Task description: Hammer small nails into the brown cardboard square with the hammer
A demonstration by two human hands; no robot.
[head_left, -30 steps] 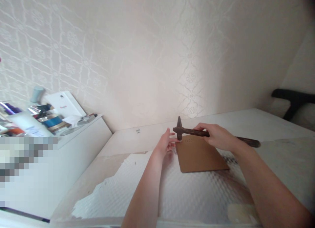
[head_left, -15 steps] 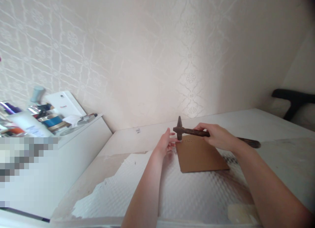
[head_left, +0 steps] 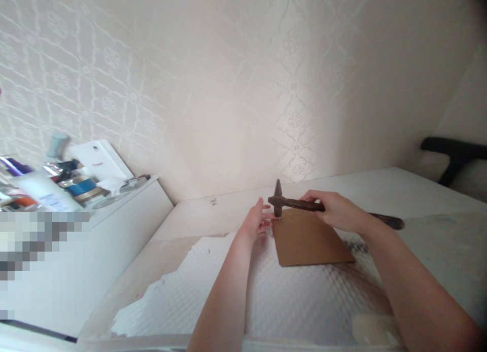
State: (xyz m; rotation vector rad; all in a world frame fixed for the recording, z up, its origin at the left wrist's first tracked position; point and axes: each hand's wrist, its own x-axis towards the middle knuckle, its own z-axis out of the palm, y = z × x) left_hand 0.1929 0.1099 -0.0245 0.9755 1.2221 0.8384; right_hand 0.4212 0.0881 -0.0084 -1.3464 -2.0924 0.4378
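My right hand (head_left: 335,207) is wrapped round the dark handle of a hammer (head_left: 278,201), whose end sticks out behind my wrist. The hammer's head is over the far left corner of a flat brown panel (head_left: 312,243), low above it or on it. A short row of small holes runs along the panel's far edge. My left hand (head_left: 258,221) is at that same corner, its fingertips close together under the hammer's head. Beneath the head shows a tiny pale, metallic-looking bit (head_left: 279,218); the hammer hides most of what the fingers hold.
The panel lies on a quilted silvery sheet (head_left: 178,291) with a ragged edge, spread over a white table (head_left: 198,210). To the left, a white cabinet (head_left: 125,240) carries rolls of tape (head_left: 81,187), a white box (head_left: 101,159) and clutter. A black chair part (head_left: 452,151) stands at right.
Both hands, the hammer and the panel stay almost where they were. The hammer's head appears very slightly lower, covering more of the small metallic bit.
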